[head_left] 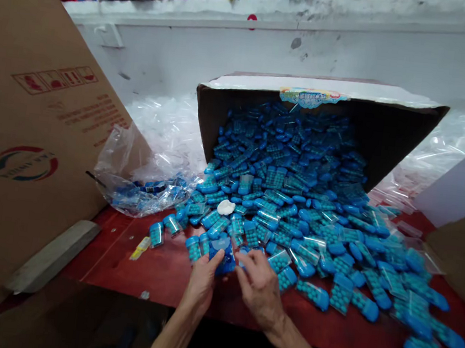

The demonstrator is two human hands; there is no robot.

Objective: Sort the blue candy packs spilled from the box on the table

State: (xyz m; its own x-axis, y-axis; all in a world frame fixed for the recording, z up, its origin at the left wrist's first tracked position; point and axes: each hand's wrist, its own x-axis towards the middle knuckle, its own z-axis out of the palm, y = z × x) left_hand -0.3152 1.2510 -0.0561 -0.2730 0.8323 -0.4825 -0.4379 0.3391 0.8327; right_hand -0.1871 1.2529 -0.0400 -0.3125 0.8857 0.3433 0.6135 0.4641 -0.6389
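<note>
My left hand [201, 282] pinches a small flat blue sheet [227, 260], possibly a stack of labels, between thumb and fingers at its left side. My right hand [259, 290] is beside it, thumb and fingertips pressed together near the sheet's right edge. What those fingertips hold, if anything, is too small and covered to make out. Just beyond both hands lies a heap of small clear containers [279, 237] with blue caps and turquoise beads inside. A white round piece [225, 207] rests on the heap.
Containers spill from a carton [406, 142] on its side onto the red table [142, 275]. A clear bag [142, 200] of blue pieces stands left, by a tall cardboard box [34, 120] and a grey bar [55, 255]. Clear plastic pieces [171, 129] pile behind.
</note>
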